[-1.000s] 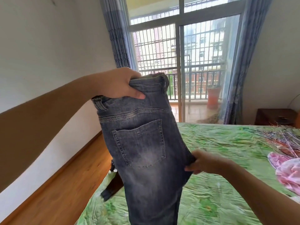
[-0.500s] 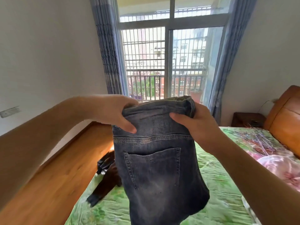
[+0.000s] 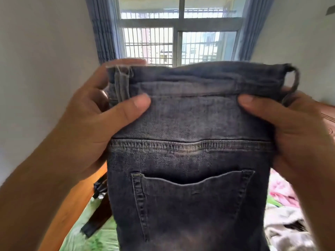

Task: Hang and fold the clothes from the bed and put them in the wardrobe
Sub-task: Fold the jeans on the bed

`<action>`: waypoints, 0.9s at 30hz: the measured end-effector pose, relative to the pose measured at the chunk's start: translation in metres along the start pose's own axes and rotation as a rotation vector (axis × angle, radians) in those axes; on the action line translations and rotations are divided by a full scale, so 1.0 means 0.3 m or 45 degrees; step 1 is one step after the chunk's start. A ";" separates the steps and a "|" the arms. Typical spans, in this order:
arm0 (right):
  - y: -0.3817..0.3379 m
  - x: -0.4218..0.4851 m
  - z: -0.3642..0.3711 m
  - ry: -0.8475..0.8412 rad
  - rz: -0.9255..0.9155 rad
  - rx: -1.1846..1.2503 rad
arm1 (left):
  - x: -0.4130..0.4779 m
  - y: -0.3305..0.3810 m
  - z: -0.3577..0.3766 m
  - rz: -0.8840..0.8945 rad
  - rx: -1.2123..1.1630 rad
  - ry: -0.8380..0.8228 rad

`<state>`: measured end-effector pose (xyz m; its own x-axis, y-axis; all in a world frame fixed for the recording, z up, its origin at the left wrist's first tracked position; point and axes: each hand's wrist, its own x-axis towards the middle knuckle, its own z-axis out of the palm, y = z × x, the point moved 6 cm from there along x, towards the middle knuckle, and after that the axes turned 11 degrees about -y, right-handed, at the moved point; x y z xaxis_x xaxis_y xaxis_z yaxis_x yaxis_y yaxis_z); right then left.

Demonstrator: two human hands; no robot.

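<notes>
A pair of dark grey-blue jeans [image 3: 190, 187] hangs close in front of the camera, back pocket facing me, folded lengthwise. My left hand [image 3: 94, 122] grips the left end of the waistband, thumb pressed on the front. My right hand [image 3: 297, 134] grips the right end the same way, beside a belt loop. The legs drop out of view below. Under them lies the bed with its green floral sheet [image 3: 94, 238].
A dark garment [image 3: 97, 214] trails over the bed's left edge above the wooden floor [image 3: 72, 211]. Pink cloth [image 3: 282, 189] and a grey-white garment [image 3: 290, 230] lie on the bed at right. Behind are a barred window [image 3: 177, 40] and blue curtains.
The jeans have come up much nearer to the camera. My right hand moved from the seat area to the waistband, and both hands now stretch the waistband wide.
</notes>
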<state>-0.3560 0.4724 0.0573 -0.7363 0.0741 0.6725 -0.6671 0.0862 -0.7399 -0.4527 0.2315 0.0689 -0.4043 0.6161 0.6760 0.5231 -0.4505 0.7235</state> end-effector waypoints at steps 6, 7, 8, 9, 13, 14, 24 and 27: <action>0.161 0.008 -0.109 0.029 0.094 -0.054 | 0.053 -0.212 -0.011 -0.183 -0.014 0.030; 0.236 0.002 -0.139 0.042 0.178 -0.089 | 0.051 -0.289 -0.023 -0.273 0.045 0.038; 0.315 -0.011 -0.165 0.048 0.275 -0.131 | 0.047 -0.373 -0.034 -0.363 0.104 0.027; 0.398 -0.029 -0.190 0.050 0.373 -0.181 | 0.034 -0.463 -0.043 -0.451 0.150 0.005; 0.749 -0.175 -0.283 0.010 0.741 -0.719 | -0.085 -0.836 -0.078 -0.687 0.571 -0.194; 0.833 -0.231 -0.294 -0.029 0.835 -0.903 | -0.139 -0.931 -0.069 -0.752 0.683 -0.293; 1.483 -0.840 -0.232 -0.068 1.569 -0.669 | -0.700 -1.594 0.063 -1.363 0.596 -0.370; 1.617 -0.821 -0.254 0.095 1.718 -0.395 | -0.674 -1.721 0.038 -1.408 0.565 -0.316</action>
<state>-0.4898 0.5718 -0.4662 -0.7708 0.3278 -0.5463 0.6076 0.1203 -0.7851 -0.6325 0.3467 -0.4429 -0.6652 0.6567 -0.3553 0.2179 0.6259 0.7489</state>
